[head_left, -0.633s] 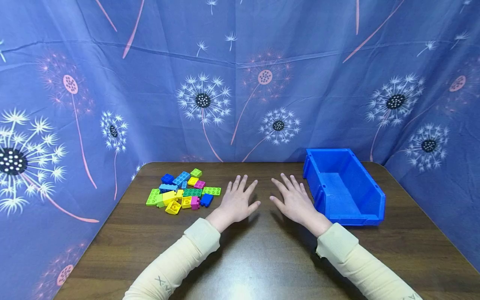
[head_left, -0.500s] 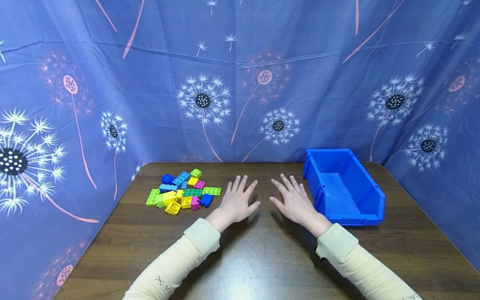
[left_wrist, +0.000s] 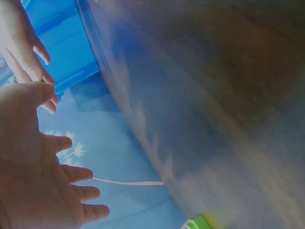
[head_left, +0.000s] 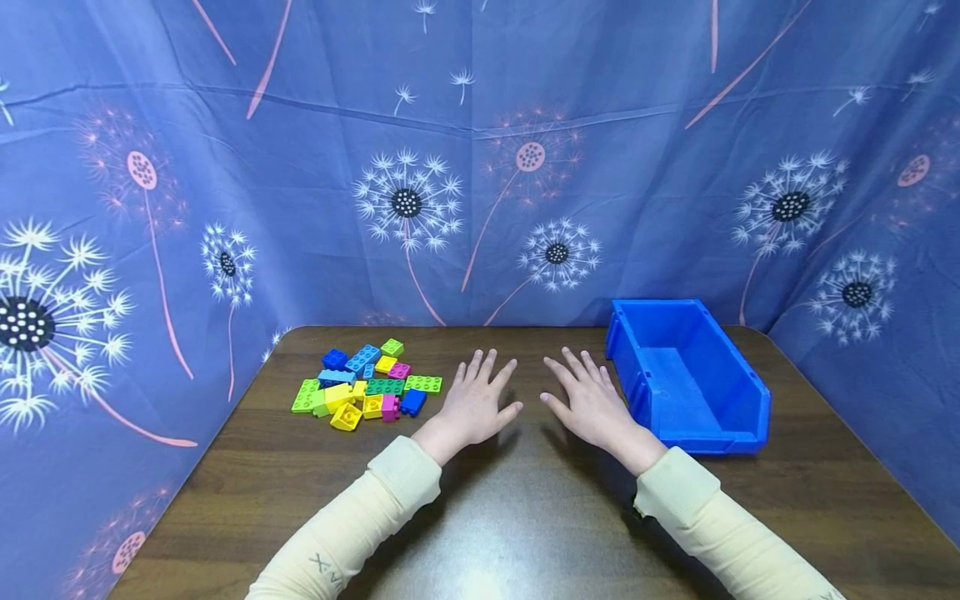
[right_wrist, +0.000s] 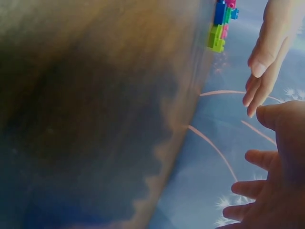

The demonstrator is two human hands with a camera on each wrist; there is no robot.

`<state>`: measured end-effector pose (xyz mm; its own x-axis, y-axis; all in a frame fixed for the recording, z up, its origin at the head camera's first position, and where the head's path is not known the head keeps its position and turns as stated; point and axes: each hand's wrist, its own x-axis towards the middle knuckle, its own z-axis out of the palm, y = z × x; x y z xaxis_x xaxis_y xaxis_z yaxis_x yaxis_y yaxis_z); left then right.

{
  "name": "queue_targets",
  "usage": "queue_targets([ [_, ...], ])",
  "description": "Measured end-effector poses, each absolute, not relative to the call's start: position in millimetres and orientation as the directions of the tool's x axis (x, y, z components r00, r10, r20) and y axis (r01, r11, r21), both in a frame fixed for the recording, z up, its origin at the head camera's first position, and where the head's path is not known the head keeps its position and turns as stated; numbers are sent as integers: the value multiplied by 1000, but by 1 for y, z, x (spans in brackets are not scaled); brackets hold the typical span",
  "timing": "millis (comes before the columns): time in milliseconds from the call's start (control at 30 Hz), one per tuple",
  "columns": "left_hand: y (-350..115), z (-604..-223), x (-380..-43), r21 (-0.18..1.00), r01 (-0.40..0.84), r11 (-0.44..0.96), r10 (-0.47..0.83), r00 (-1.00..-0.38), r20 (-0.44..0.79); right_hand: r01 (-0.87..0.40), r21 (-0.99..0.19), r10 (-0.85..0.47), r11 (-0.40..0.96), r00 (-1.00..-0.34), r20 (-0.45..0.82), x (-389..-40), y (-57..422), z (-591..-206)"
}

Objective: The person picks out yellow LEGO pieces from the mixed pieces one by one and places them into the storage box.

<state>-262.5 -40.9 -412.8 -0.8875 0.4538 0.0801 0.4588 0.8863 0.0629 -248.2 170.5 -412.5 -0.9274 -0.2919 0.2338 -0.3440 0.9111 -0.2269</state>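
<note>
My left hand (head_left: 472, 408) is spread with straight fingers, palm down, above the table just right of the toy bricks, holding nothing. Facing it, my right hand (head_left: 592, 404) has its fingers spread the same way and holds nothing; it is close to the left side of a blue plastic bin (head_left: 678, 387). In both wrist views a gap shows between the palms and the table. Several toy building bricks lie loosely in a cluster at the left, among them a dark green brick (head_left: 386, 386), a lime brick (head_left: 423, 382), a blue brick (head_left: 413, 402) and a yellow brick (head_left: 346, 416).
A brown wood-grain table (head_left: 495, 500) lies beneath everything. Behind it and at both sides hangs a blue curtain (head_left: 480, 192) with dandelion prints, close to the table's back edge. The bin stands at the back right, its lower front side toward me.
</note>
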Motion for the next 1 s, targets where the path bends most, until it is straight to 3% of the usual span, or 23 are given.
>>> queue_targets([
  [400, -9, -393, -268, 82, 492, 867, 480, -868, 126, -406, -299, -317, 863, -898, 304, -244, 186, -370],
  [767, 53, -378, -273, 144, 535, 833, 512, -843, 166, -242, -302, -189, 922, -962, 194, -251, 245, -329],
  [1000, 90, -378, -273, 253, 533, 807, 514, -846, 142, -199, -266, -132, 943, -959, 249, -264, 298, -327],
])
